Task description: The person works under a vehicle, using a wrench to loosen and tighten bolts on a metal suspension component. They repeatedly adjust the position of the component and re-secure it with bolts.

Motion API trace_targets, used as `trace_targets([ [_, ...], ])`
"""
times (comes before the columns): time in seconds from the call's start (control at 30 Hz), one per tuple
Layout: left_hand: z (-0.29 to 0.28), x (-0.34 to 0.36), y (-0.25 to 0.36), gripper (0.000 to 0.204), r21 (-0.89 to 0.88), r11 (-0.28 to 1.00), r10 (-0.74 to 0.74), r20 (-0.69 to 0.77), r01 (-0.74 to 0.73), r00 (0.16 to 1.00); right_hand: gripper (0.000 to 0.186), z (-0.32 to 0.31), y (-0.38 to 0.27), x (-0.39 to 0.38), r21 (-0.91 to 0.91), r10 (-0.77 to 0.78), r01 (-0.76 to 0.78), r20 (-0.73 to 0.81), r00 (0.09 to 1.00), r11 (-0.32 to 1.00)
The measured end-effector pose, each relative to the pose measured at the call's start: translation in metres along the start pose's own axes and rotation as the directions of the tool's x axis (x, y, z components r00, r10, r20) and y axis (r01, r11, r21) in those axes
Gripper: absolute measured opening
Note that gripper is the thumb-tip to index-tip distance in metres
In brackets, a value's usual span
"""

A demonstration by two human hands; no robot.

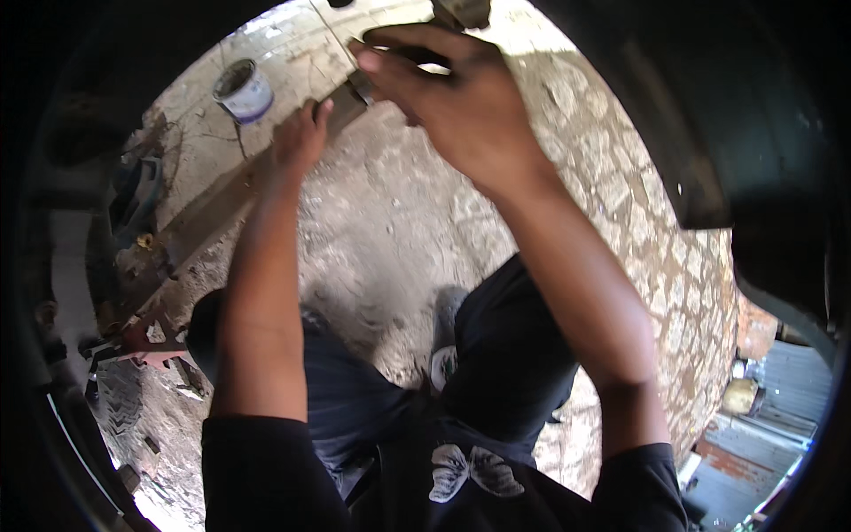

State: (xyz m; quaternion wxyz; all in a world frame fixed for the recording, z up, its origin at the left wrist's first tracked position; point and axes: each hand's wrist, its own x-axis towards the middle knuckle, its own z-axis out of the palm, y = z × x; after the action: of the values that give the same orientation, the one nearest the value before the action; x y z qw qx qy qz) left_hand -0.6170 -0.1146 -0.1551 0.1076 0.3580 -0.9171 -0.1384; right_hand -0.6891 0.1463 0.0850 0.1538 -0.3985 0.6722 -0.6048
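A long grey-brown beam (208, 206) runs slantwise from the lower left toward the upper middle, with a small dark metal piece (359, 87) at its upper end. My left hand (302, 140) is closed over the beam near that end, thumb up; its far fingers are partly hidden. Higher and closer to the camera is my right hand (465, 99), bent at the wrist, thumb and fingers drawn together in a pinch just above the dark piece. A thin straight line runs up beyond its fingertips, but I cannot tell whether it is a held rod or a floor joint.
A white bucket (253, 99) with a purple base stands beyond the beam. Dark curved metal bodywork (700, 115) overhangs the right side. A red metal part (152, 344) lies at the lower left. Stone paving (612, 191) spreads to the right, with corrugated sheets (789, 381) farther off.
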Motion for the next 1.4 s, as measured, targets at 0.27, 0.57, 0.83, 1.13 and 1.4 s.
trace_targets([
  [0.27, -0.132, -0.005, 0.036, 0.072, -0.100, 0.995, 0.046, 0.251, -0.022, 0.967, 0.014, 0.079, 0.067, -0.045, 0.359, 0.284, -0.267, 0.005, 0.959, 0.894],
  [0.57, -0.187, -0.090, 0.093, 0.042, -0.855, 0.428, 0.078, 0.357, 0.292, 0.931, 0.024, 0.088, 0.046, 0.004, 0.719, 0.443, -0.218, -0.138, 0.886, 0.660],
  [0.83, -0.185, -0.084, 0.074, 0.035, -0.964, 0.113, -0.045, 0.235, 0.239, 0.971, 0.021, 0.125, 0.047, 0.021, 0.737, 0.445, -0.176, -0.185, 0.876, 0.653],
  [1.13, -0.160, -0.061, 0.060, 0.027, -0.953, 0.086, -0.073, 0.286, 0.291, 0.956, 0.029, 0.134, 0.061, 0.028, 0.752, 0.597, -0.313, -0.133, 0.791, 0.581],
  [1.4, -0.073, 0.001, -0.021, 0.026, -0.933, 0.105, 0.200, 0.358, 0.343, 0.912, 0.044, 0.157, 0.040, 0.013, 0.023, -0.331, 0.379, -0.442, 0.834, 0.925],
])
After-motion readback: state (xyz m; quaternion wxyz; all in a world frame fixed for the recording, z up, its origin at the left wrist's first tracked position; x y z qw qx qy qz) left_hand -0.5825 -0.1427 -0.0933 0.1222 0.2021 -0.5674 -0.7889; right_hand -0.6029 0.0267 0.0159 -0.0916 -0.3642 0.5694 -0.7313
